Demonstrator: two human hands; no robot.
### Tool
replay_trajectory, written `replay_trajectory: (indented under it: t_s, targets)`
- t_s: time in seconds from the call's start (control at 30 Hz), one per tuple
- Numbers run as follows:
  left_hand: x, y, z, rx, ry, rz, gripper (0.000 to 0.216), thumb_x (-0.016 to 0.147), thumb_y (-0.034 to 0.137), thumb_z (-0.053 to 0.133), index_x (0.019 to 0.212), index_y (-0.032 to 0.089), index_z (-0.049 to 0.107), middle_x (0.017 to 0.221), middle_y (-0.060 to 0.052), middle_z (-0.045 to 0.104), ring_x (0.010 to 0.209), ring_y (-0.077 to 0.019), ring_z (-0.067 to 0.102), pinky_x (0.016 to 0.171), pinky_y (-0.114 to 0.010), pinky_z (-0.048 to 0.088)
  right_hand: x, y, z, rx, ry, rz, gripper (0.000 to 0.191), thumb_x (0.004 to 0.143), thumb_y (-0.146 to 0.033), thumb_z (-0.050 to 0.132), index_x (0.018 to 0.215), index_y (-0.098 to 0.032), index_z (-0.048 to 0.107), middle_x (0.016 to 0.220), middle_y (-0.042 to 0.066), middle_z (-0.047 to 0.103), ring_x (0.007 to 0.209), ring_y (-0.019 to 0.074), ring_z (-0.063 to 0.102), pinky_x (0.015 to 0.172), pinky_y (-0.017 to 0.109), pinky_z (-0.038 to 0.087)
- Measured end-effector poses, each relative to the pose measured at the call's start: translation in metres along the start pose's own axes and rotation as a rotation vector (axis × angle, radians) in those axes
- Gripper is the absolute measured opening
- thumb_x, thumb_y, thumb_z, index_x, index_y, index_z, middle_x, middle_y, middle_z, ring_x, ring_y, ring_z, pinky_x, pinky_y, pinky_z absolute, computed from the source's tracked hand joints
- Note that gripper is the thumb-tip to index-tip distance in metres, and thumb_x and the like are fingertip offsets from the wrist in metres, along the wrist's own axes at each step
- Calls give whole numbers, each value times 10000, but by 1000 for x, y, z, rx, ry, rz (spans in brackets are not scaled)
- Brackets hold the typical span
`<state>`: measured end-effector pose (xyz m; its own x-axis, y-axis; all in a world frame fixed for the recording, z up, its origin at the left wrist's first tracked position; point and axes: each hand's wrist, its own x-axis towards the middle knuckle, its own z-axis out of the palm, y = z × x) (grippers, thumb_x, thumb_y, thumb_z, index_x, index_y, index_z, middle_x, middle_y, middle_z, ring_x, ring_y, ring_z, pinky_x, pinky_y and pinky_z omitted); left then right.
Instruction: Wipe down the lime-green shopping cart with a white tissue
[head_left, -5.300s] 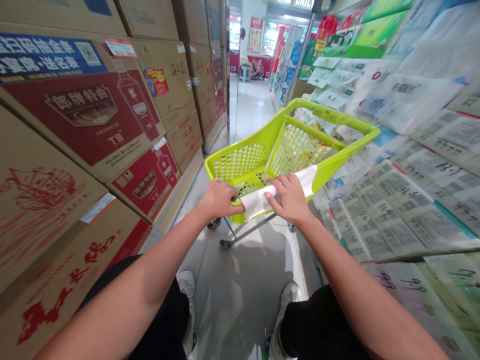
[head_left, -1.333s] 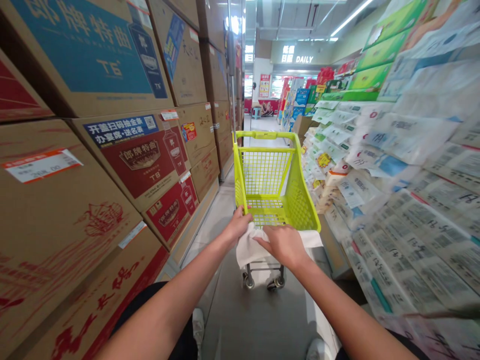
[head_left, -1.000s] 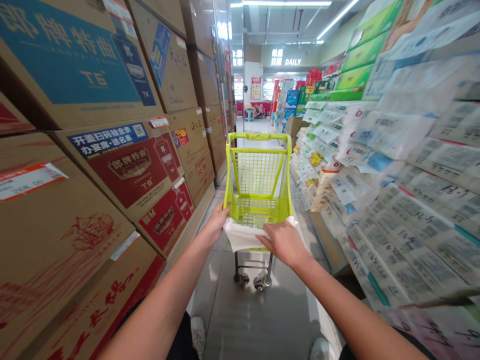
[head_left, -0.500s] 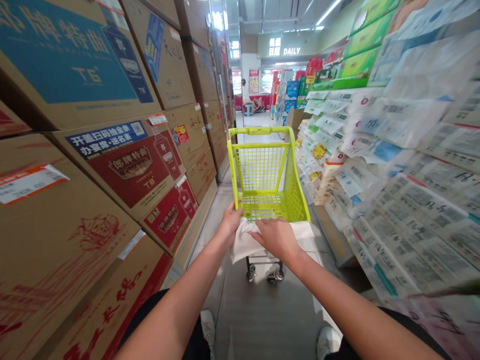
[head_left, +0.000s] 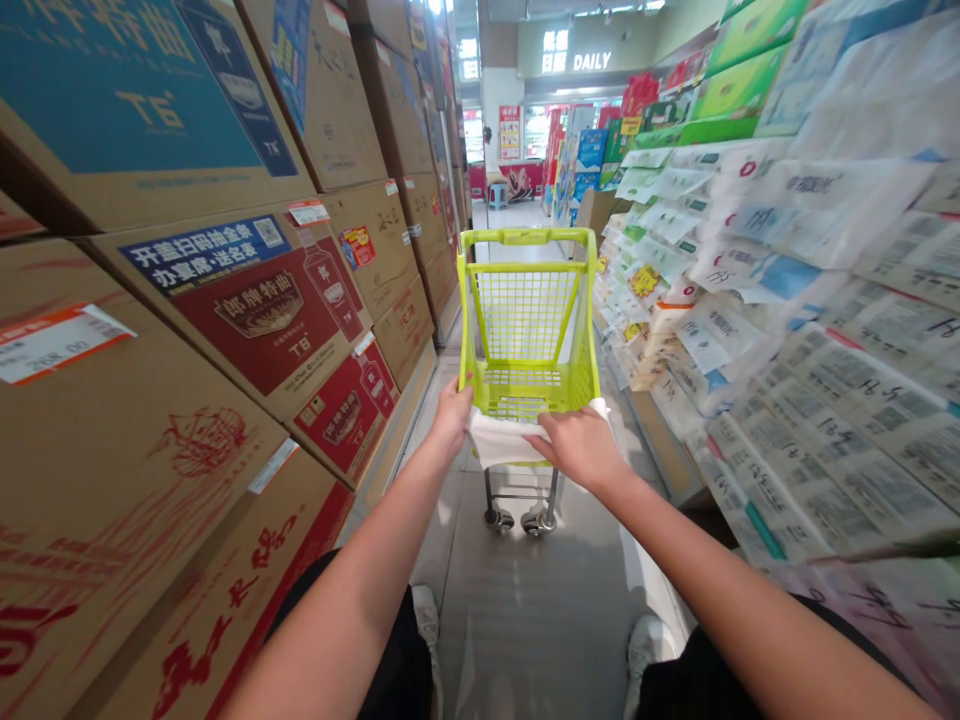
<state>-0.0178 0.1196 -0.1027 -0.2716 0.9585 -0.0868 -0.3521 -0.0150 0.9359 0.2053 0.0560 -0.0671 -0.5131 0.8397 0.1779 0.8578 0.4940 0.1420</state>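
Observation:
A small lime-green plastic shopping cart point(head_left: 525, 330) stands in a narrow aisle straight ahead of me, its basket bare. A white cloth point(head_left: 501, 443) is draped over the cart's near rim. My left hand point(head_left: 452, 413) is closed on the rim's left end, over the cloth's edge. My right hand point(head_left: 577, 447) lies on the cloth at the right end, fingers curled over it and the rim. The cart's castor wheels point(head_left: 517, 519) rest on the grey tiled floor.
Stacked cardboard liquor cartons point(head_left: 247, 300) wall the left side of the aisle. Shelves of wrapped paper-goods packs point(head_left: 757, 290) line the right. The aisle floor point(head_left: 517, 215) runs on to a lit area with a "DAILY" sign point(head_left: 592, 61). My shoes point(head_left: 427, 620) show below.
The cart has swung from angled right to pointing straight down the aisle and rolled forward. Both hands have kept their hold on the cloth-covered rim.

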Motion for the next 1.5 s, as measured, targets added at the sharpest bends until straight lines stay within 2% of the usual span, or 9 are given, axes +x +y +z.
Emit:
replay_trajectory:
  t_s: [0.23, 0.4, 0.57, 0.67, 0.77, 0.9, 1.1, 1.27, 1.5]
  targets:
    - [-28, -20, 37, -25, -23, 29, 412, 642, 154, 596, 1048, 208, 630, 999, -27, 783, 963, -209, 759, 918, -342, 603, 7, -23, -2, 51, -2, 3, 381, 1091, -510, 482, 1067, -202, 703, 975, 111, 797, 905, 277, 765, 780, 343, 461]
    - [-20, -7, 30, 25, -83, -63, 433, 537, 95, 632, 959, 185, 660, 915, -48, 789, 897, -251, 769, 877, -380, 617, 3, -15, -6, 27, -41, 21, 474, 1083, -610, 436, 1117, -235, 723, 987, 111, 802, 870, 287, 769, 724, 325, 449]
    - [1, 9, 9, 59, -15, -94, 401, 491, 67, 654, 875, 178, 685, 771, -47, 760, 818, -287, 765, 776, -385, 611, -6, 6, -5, 22, -79, 21, 524, 1101, -611, 380, 1090, -213, 722, 1006, 129, 810, 898, 271, 766, 747, 309, 416]
    - [5, 12, 5, 53, 9, -68, 346, 553, 122, 724, 893, 174, 687, 757, -58, 760, 836, -305, 773, 780, -397, 615, -7, 10, -3, 12, -60, -17, 489, 1115, -558, 384, 1080, -198, 713, 1014, 131, 808, 924, 267, 760, 784, 319, 402]
    - [0, 5, 9, 37, 26, -22, 293, 656, 202, 737, 942, 182, 677, 799, -57, 772, 881, -285, 779, 833, -393, 621, -6, 10, -1, -3, -66, -22, 475, 1114, -556, 392, 1093, -199, 705, 998, 128, 807, 900, 263, 761, 766, 317, 389]
    - [-13, -12, 26, 6, 15, 14, 313, 724, 182, 648, 1036, 203, 658, 896, -45, 790, 934, -248, 779, 894, -373, 620, -3, 9, 1, -36, -72, 36, 571, 1079, -673, 379, 1084, -215, 719, 947, 127, 804, 860, 280, 770, 709, 308, 379]
    - [-25, -21, 46, -17, -27, 32, 487, 598, 54, 570, 1055, 217, 609, 979, -37, 780, 961, -237, 762, 921, -373, 608, 8, -13, 3, 14, 13, 65, 536, 1075, -661, 413, 1036, -224, 721, 960, 111, 805, 889, 267, 770, 729, 316, 409]
    - [-25, -10, 35, -28, -141, -10, 511, 533, 69, 597, 1023, 210, 608, 915, -20, 763, 865, -231, 746, 888, -392, 610, 11, -16, 5, 25, 5, 42, 616, 1088, -688, 303, 1043, -239, 722, 958, 104, 808, 857, 270, 771, 703, 313, 400]
    - [4, 9, 4, 76, -30, -73, 533, 469, 55, 600, 983, 190, 645, 772, -4, 725, 805, -251, 738, 753, -339, 583, 1, 12, 6, -58, -26, 16, 671, 1085, -698, 281, 1051, -206, 736, 904, 141, 799, 857, 289, 773, 699, 322, 365]
